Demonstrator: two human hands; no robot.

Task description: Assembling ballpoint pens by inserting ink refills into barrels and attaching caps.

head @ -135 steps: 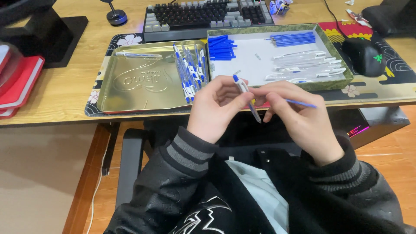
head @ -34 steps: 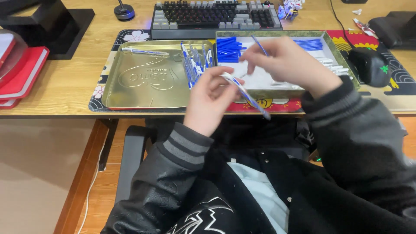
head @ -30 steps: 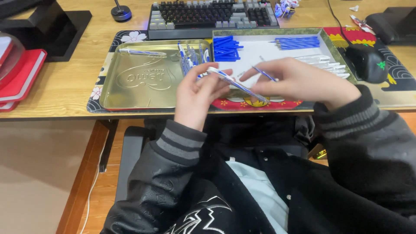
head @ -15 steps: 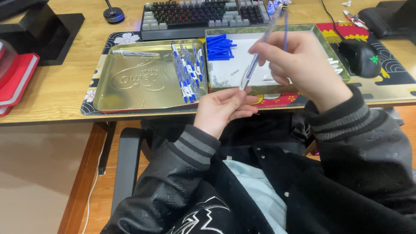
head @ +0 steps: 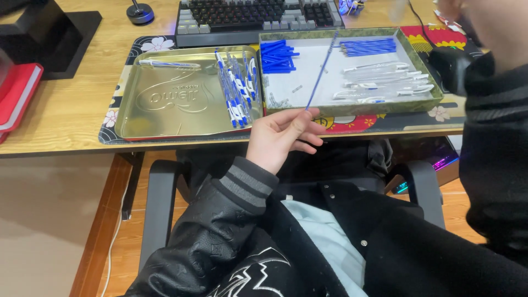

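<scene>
Left hand at the desk edge, palm up, fingers loosely curled, thumb and forefinger pinched on the lower end of a thin blue refill. Refill slanting up and away over the green tray, upper end near the tray's far rim. Right hand raised at top right, close to the camera and blurred; grip cannot be told. In the green tray: blue caps at left, blue refills at the back, clear barrels at right. Gold tray just beside it on the left, with finished pens along its right side. Keyboard behind both trays; black mouse to the right.
</scene>
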